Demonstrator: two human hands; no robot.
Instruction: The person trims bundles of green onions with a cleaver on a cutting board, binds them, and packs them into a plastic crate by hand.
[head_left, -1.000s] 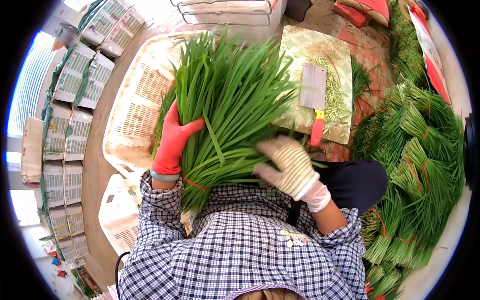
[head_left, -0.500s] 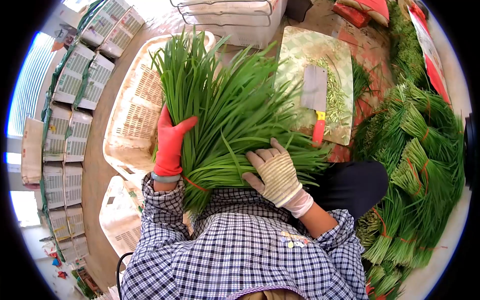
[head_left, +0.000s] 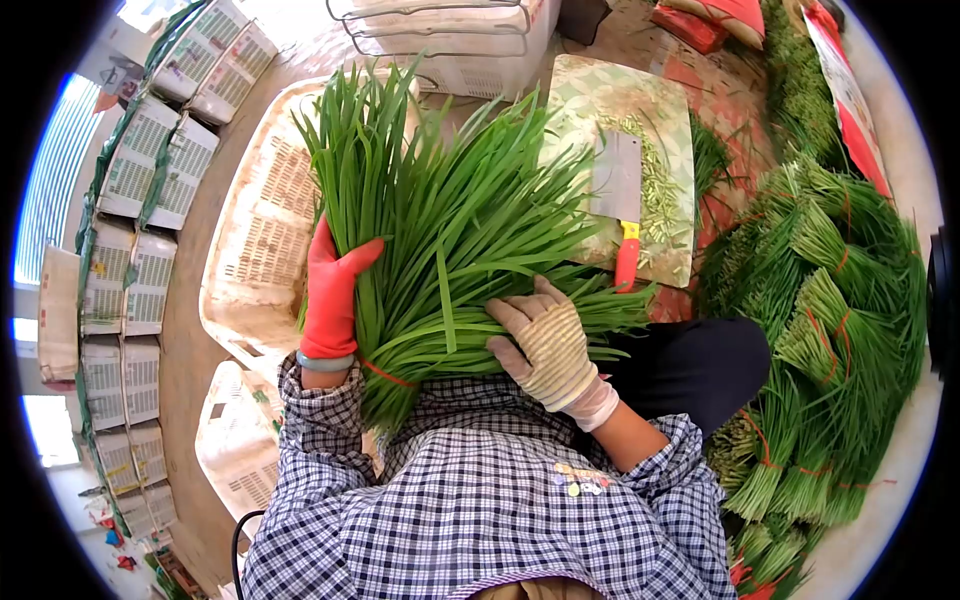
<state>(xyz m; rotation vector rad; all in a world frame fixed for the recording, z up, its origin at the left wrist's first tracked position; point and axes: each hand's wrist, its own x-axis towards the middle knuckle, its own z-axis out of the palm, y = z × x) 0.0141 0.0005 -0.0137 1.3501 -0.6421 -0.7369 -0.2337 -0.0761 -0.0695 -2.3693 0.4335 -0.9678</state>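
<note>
Holding greens (head_left: 470, 215) w/ L hand (head_left: 335, 285), thumb out; R hand (head_left: 541, 338) palm-down atop.

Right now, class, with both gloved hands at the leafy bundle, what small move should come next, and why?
Probably the right hand should sweep the outer leaves toward the left hand: they fan out sideways by its fingers, the left hand braces the opposite side, and the red band crosses the bundle only near its body-side end.
</note>
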